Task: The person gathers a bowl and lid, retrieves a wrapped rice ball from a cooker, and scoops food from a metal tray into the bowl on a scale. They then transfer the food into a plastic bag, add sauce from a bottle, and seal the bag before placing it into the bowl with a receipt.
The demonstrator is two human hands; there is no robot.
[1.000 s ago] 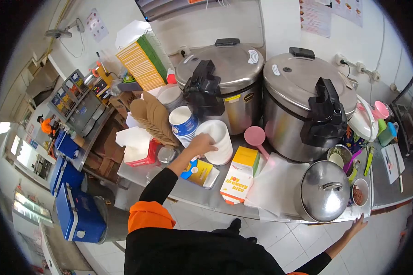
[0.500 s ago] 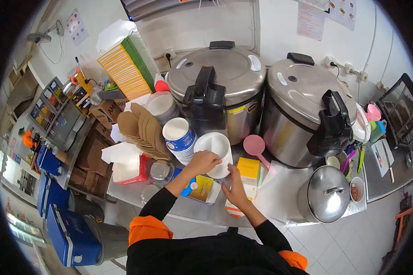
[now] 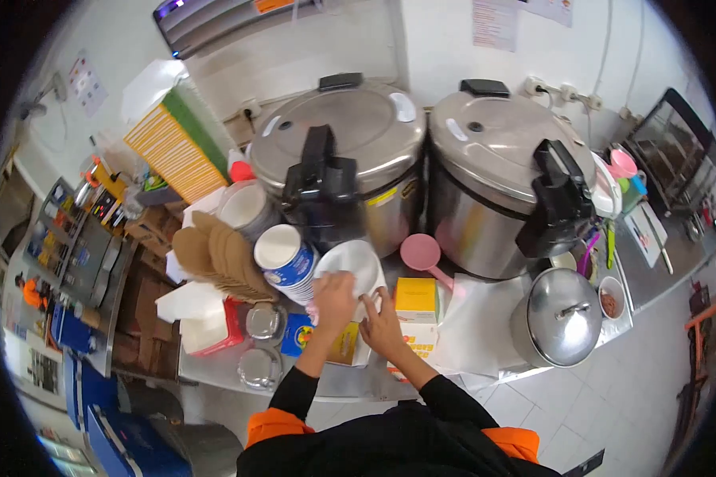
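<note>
My left hand [image 3: 334, 296] grips the rim of a stack of white foam bowls [image 3: 352, 264] lying on its side on the steel counter [image 3: 350, 380]. My right hand [image 3: 383, 322] is closed on the lower right edge of the same stack. The stack rests in front of the left rice cooker [image 3: 340, 155]. A stack of blue-and-white paper cups [image 3: 285, 256] lies just left of the bowls. A yellow carton [image 3: 416, 306] sits right of my right hand.
A second big rice cooker [image 3: 505, 171] stands to the right, with a pink scoop [image 3: 422, 253] between the cookers. A steel pot lid [image 3: 562, 316], white paper [image 3: 473, 318], brown paper sleeves [image 3: 215, 254], a red box [image 3: 207, 327] and small lidded tins [image 3: 261, 367] crowd the counter.
My right hand came in from the far right counter edge and now holds the bowl stack beside my left hand. The view has shifted so the cookers sit further left.
</note>
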